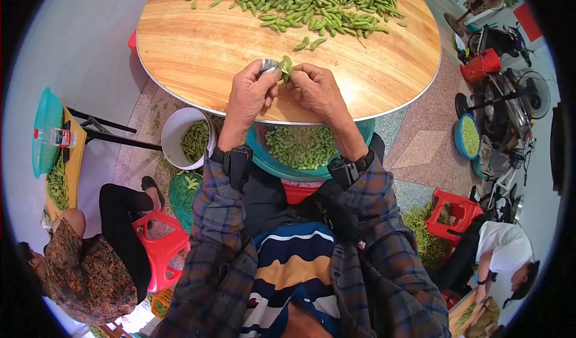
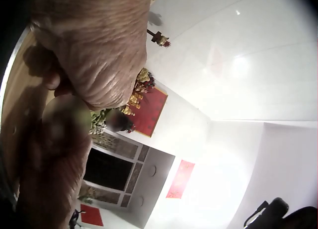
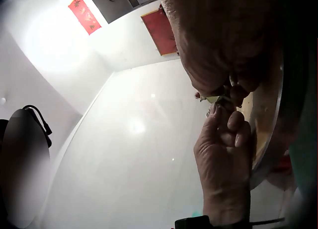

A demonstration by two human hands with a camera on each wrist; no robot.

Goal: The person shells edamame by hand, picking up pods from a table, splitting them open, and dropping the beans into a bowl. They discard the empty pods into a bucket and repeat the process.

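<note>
A green soybean pod (image 1: 286, 66) is held between both hands over the near edge of the round wooden table (image 1: 198, 50). My left hand (image 1: 253, 92) pinches it between thumb and fingers; a silvery wrap (image 1: 268, 65) covers one fingertip. From the other side, my right hand (image 1: 319, 90) pinches the pod's edge with thumb and forefinger. Below them, a green basin (image 1: 257, 149) with shelled beans (image 1: 301, 146) sits at the lap, partly under the tabletop. In the right wrist view the fingertips meet around the pod (image 3: 214, 98), mostly in shadow.
A large heap of pods (image 1: 312, 2) covers the table's far side, with a few loose ones nearer. To the left stands a white bucket (image 1: 170, 143) of pods or hulls. Seated people flank both sides, near red stools (image 1: 157, 251). A blue basin (image 1: 462, 137) holds beans at right.
</note>
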